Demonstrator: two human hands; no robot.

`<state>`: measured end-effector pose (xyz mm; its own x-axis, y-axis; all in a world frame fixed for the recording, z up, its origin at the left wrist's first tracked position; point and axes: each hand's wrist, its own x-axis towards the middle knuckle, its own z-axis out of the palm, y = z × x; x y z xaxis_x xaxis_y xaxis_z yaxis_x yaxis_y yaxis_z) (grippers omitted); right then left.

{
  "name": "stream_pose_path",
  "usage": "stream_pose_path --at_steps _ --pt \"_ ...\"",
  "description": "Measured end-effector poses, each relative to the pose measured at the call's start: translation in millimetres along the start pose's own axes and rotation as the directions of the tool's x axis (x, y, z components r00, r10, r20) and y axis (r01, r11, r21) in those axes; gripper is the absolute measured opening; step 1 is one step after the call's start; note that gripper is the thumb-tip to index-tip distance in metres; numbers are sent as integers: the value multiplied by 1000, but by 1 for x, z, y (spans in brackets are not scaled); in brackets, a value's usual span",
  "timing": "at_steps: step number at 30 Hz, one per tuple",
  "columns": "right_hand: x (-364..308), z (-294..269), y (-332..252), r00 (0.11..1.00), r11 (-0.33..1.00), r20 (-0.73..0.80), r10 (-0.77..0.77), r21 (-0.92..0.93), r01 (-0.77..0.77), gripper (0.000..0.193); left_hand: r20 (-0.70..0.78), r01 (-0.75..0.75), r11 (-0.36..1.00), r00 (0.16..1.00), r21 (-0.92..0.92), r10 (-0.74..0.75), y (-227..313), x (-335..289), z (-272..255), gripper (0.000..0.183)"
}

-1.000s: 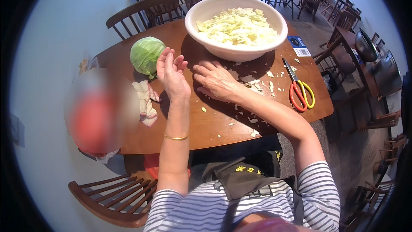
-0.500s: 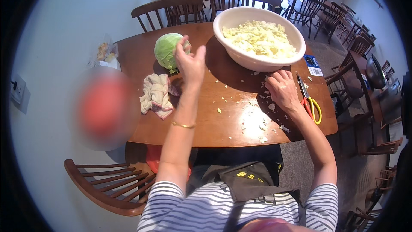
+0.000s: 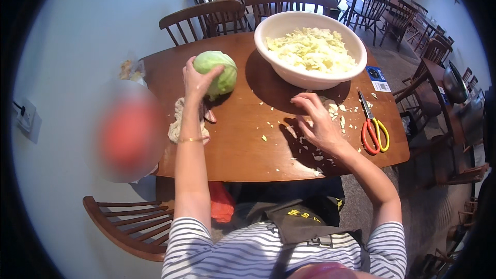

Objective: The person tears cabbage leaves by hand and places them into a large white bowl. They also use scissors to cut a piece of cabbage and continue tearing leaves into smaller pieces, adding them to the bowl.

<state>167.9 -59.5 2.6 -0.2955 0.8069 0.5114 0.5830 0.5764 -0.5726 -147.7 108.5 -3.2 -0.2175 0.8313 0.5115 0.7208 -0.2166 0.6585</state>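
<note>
A round green cabbage (image 3: pixel 219 70) is at the far left of the wooden table. My left hand (image 3: pixel 197 78) grips it from its left side, thumb across the front and fingers behind. My right hand (image 3: pixel 319 126) hovers over the table in front of the bowl, fingers apart and bent, holding nothing. Small cabbage scraps (image 3: pixel 304 147) lie scattered beneath and around it. The large white bowl (image 3: pixel 268 59) at the back holds a heap of torn pale cabbage leaves (image 3: pixel 312 49). Scissors (image 3: pixel 373 129) with one red and one yellow handle lie right of my right hand.
A crumpled beige cloth (image 3: pixel 178 124) lies under my left forearm. Left of the table, a red shape (image 3: pixel 129 132) is blurred. A blue and white card (image 3: pixel 378 78) sits at the right edge. Wooden chairs (image 3: pixel 204 18) stand behind the table; another chair (image 3: pixel 124 227) is at near left.
My left hand has closed round the cabbage, which has shifted to the right and nearer. My right hand has lifted off the scraps by the bowl and come nearer and left.
</note>
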Motion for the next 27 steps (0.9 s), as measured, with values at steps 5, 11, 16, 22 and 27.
stream_pose_path --at_steps 5,11,16,22,27 --pt "56 68 11 893 715 267 362 535 -449 74 25 191 878 979 -438 -201 6 -16 -13 74" --pt "99 110 -14 876 560 356 325 674 -482 96 254 278 844 951 -459 -175 7 -28 -16 69" --pt "80 93 -27 840 542 306 448 654 -527 89 338 276 819 935 -504 -107 46 -48 -37 61" --pt "44 4 -45 702 579 556 446 419 -699 82 598 262 899 802 -350 -1 76 -77 -38 63" --pt "36 -19 -42 636 673 583 505 194 -713 81 647 225 948 762 -224 -28 89 -85 -20 74"
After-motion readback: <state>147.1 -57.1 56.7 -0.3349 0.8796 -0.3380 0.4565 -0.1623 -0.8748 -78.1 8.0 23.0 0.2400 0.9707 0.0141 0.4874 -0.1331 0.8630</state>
